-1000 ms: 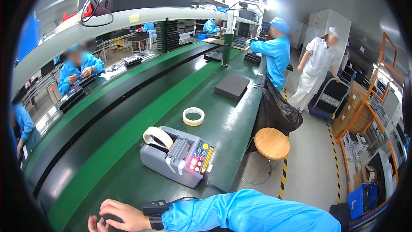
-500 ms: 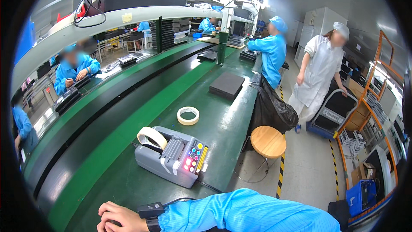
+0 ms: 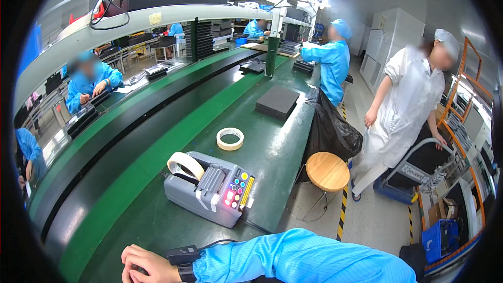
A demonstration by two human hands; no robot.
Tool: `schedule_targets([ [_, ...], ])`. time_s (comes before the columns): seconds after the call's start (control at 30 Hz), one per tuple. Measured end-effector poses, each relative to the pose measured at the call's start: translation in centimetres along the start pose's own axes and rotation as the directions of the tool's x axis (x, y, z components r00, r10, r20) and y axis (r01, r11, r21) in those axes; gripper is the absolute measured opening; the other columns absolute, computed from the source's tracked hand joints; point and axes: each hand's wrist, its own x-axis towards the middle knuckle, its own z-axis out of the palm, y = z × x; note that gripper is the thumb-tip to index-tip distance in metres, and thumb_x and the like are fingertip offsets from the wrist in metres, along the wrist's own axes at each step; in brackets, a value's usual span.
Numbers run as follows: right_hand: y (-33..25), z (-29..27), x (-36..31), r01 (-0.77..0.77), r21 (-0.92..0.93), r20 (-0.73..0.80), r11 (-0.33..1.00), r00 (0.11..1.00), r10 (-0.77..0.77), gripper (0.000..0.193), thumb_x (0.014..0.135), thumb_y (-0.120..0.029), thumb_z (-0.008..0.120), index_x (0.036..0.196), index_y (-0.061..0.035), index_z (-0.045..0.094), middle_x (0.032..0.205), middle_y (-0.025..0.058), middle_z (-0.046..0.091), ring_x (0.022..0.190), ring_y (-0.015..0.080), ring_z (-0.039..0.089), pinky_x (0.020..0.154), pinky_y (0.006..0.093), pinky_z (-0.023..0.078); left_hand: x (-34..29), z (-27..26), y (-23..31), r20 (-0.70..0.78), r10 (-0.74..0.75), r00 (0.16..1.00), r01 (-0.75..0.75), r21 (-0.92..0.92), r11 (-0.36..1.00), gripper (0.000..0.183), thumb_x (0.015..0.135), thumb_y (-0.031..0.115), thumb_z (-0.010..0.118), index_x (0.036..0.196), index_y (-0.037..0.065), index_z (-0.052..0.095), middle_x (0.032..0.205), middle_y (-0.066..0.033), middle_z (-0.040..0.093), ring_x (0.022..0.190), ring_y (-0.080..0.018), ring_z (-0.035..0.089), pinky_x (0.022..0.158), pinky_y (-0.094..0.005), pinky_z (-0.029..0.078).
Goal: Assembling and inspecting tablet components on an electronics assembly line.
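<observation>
My right hand (image 3: pixel 148 266) is at the lower left, above the near end of the green bench. Its fingers are bent and drawn together, and what they close on, if anything, is cut off by the lower edge. A black device (image 3: pixel 183 255) is strapped to that wrist, below a blue sleeve (image 3: pixel 293 257). Nearest to the hand stands a grey tape dispenser (image 3: pixel 201 191) with coloured buttons and lit red lights. A roll of cream tape (image 3: pixel 184 165) sits in it. Behind it a loose tape roll (image 3: pixel 230 139) lies flat on the bench. My left hand is out of view.
A dark foam stack (image 3: pixel 277 102) lies farther along the bench (image 3: pixel 251 141). Beside the bench are a wooden stool (image 3: pixel 327 171) and a black bag (image 3: pixel 332 128). A person in white (image 3: pixel 408 99) holds a trolley (image 3: pixel 403 181) in the aisle. Blue-clad people work around.
The person in white has come nearer along the aisle with the trolley, which has turned. At the far left, a blue-clad person's arm has shifted. My right hand has barely moved.
</observation>
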Motion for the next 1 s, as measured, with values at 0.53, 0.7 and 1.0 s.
schedule_targets([
  [0.53, 0.7, 0.3, -0.3, 0.076, -0.157, -0.052, 0.985, 0.995, -0.085, 0.012, 0.077, -0.008, 0.055, 0.086, -0.0016, 0.050, 0.096, 0.0111, 0.047, 0.091, 0.0280, 0.047, 0.075, 0.0343, 0.043, 1.1, -0.3, -2.5, -0.056, -0.185, 0.981, 0.169, -0.214, 0.962, 0.026, 0.095, 0.014, 0.050, 0.108, -0.006, 0.061, 0.101, -0.0107, 0.064, 0.088, -0.0174, 0.060, 0.077, -0.0278, 0.049],
  [0.7, 1.4, 0.4, -0.1, -0.025, -0.154, -0.101, 0.988, 0.995, 0.010, 0.016, 0.080, -0.013, 0.058, 0.086, -0.0014, 0.048, 0.093, 0.0100, 0.047, 0.089, 0.0277, 0.047, 0.073, 0.0341, 0.042, 1.0, -0.2, -3.0, -0.055, -0.192, 0.980, 0.178, -0.190, 0.965, 0.022, 0.094, 0.014, 0.053, 0.103, -0.005, 0.062, 0.093, -0.0072, 0.064, 0.077, -0.0133, 0.058, 0.070, -0.0239, 0.049],
  [1.0, 1.3, 0.2, -0.1, -0.184, -0.178, -0.025, 0.967, 0.983, 0.183, 0.026, 0.087, -0.020, 0.056, 0.075, -0.0040, 0.039, 0.076, 0.0080, 0.039, 0.072, 0.0252, 0.042, 0.061, 0.0354, 0.036, 0.8, -0.2, -3.0, 0.025, -0.100, 0.995, 0.103, -0.137, 0.985, 0.028, 0.090, 0.004, 0.057, 0.118, 0.000, 0.051, 0.106, -0.0090, 0.059, 0.092, -0.0158, 0.057, 0.081, -0.0263, 0.047],
])
